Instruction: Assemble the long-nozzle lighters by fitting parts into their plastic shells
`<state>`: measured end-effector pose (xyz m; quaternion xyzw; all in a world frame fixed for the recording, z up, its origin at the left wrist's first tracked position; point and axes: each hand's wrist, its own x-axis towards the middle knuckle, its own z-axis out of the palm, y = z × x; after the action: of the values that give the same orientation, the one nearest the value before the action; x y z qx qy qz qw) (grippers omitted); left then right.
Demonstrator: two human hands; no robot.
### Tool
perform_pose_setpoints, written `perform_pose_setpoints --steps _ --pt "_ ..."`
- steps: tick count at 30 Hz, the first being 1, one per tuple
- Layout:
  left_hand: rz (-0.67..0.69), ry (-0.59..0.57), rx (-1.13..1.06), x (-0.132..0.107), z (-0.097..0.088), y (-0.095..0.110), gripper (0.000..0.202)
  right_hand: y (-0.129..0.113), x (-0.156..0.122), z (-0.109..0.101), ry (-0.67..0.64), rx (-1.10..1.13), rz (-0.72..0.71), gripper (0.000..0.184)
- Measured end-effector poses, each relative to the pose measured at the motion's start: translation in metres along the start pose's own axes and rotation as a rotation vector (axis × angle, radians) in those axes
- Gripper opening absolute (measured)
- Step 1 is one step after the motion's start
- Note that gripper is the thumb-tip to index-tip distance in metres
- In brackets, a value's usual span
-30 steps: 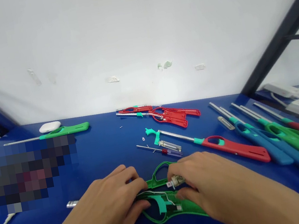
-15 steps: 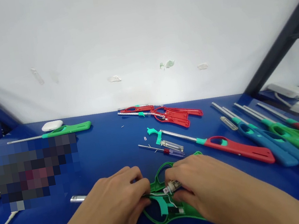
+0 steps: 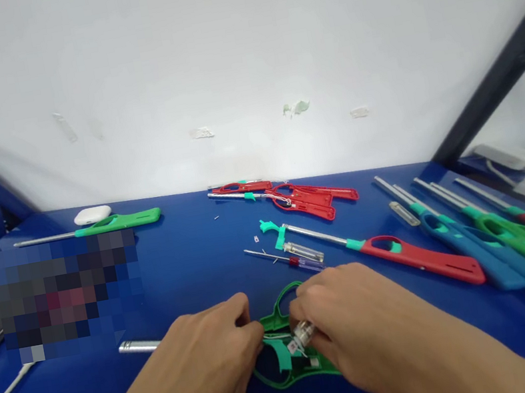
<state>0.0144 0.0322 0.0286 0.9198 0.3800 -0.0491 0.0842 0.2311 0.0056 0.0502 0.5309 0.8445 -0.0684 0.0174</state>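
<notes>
An opened green lighter shell (image 3: 284,318) lies on the blue table (image 3: 193,263) in front of me, its teal trigger and white wire showing inside. My left hand (image 3: 208,351) is closed on the shell's left end, where a metal tube (image 3: 136,347) sticks out to the left. My right hand (image 3: 345,317) pinches a small clear gas cartridge (image 3: 303,333) over the shell's middle.
A small screwdriver (image 3: 289,261), a teal trigger part (image 3: 273,232) and a red lighter (image 3: 405,256) lie just beyond my hands. Opened red shells (image 3: 303,197) sit farther back. Several blue, green and red lighters (image 3: 498,236) lie at right. A green lighter (image 3: 115,223) and white case (image 3: 92,215) sit far left.
My right hand has tilted the clear cartridge and drawn it a little lower and leftward over the shell. My left hand has stayed clamped on the shell's left end.
</notes>
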Motion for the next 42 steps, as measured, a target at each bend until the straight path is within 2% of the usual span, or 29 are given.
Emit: perform_pose_setpoints --steps 3,7,14,17,20,23,29,37,42 --pt "0.036 0.066 -0.022 0.0 0.0 -0.002 0.031 -0.003 0.0 0.006 0.111 -0.086 -0.082 0.023" --pt "0.072 0.177 -0.081 -0.002 0.003 -0.01 0.036 -0.009 0.0 0.016 0.283 -0.226 -0.174 0.032" --pt "-0.004 0.113 -0.079 -0.006 0.007 -0.022 0.039 -0.01 0.0 0.016 0.497 -0.2 -0.265 0.035" --pt "0.004 0.136 -0.048 -0.007 0.013 -0.023 0.04 -0.01 0.002 0.017 0.486 -0.242 -0.293 0.034" --pt "0.037 0.202 0.034 -0.013 0.02 -0.021 0.041 -0.014 0.002 0.023 0.478 -0.342 -0.324 0.023" --pt "0.042 0.232 0.045 -0.019 0.024 -0.019 0.036 -0.017 -0.001 0.033 0.567 -0.417 -0.327 0.018" --pt "0.014 0.236 -0.043 -0.021 0.025 -0.017 0.044 -0.006 -0.008 0.039 0.668 -0.415 -0.409 0.033" --pt "0.003 0.211 -0.013 -0.025 0.034 -0.018 0.045 0.006 -0.004 0.04 0.678 -0.4 -0.449 0.042" --pt "0.012 0.278 -0.022 -0.024 0.035 -0.019 0.044 0.011 -0.003 0.041 0.632 -0.233 -0.417 0.039"
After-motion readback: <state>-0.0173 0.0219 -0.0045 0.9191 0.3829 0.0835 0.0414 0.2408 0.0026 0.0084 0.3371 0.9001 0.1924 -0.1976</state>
